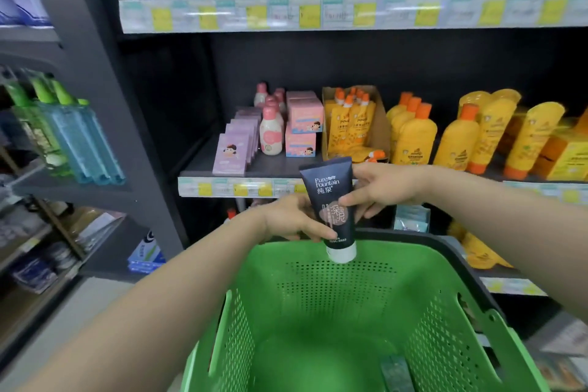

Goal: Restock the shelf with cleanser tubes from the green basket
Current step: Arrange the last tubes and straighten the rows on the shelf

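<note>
A dark navy cleanser tube with a white cap pointing down hangs upright above the far rim of the green basket. My left hand grips its lower part from the left. My right hand pinches its middle from the right. One more dark tube lies on the basket floor at the bottom. The middle shelf lies just behind the held tube. The top shelf carries a row of standing tubes.
On the middle shelf stand pink and lilac boxes, pink bottles, an open carton of orange-capped pouches and yellow bottles. The shelf's left part is bare. A side rack at left holds blue and green bottles.
</note>
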### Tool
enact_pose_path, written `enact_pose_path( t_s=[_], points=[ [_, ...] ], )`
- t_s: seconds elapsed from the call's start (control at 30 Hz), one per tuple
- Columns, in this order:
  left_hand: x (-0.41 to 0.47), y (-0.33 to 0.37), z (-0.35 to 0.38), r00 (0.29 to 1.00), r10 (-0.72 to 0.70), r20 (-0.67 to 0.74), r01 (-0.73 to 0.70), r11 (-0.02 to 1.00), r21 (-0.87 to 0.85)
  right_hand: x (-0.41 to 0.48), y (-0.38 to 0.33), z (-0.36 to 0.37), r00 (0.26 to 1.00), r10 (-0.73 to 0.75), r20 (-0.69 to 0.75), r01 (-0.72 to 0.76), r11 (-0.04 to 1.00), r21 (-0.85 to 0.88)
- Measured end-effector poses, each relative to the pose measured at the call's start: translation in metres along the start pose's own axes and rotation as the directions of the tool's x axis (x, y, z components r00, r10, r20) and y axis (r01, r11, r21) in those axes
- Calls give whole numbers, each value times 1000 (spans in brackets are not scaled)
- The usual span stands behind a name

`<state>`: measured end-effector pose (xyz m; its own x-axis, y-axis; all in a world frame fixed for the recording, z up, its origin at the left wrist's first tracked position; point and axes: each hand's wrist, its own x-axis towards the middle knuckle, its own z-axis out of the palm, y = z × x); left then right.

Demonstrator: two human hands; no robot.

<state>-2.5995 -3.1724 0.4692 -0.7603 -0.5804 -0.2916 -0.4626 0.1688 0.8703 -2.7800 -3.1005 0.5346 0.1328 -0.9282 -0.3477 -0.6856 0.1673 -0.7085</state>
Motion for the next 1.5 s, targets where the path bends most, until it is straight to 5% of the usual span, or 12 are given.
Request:
enact_pose_path(
  t_s=[0.47,0.73,1.03,1.5],
  points=[
    [-22,83,-47,896,245,-371,-297,951,-88,-23,-73,-65,947,-221,-231,242,968,64],
    [-31,146,-67,825,379,-420,-402,915,37,-40,-98,-101,841,-282,-462,322,947,7],
    [-23,225,-64,740,462,-489,-454,879,144,-83,-109,-153,797,-286,-532,271,957,-108],
    [26,335,-67,603,542,-586,-594,795,124,-96,-117,-237,494,-326,-806,399,909,-123]
  ],
)
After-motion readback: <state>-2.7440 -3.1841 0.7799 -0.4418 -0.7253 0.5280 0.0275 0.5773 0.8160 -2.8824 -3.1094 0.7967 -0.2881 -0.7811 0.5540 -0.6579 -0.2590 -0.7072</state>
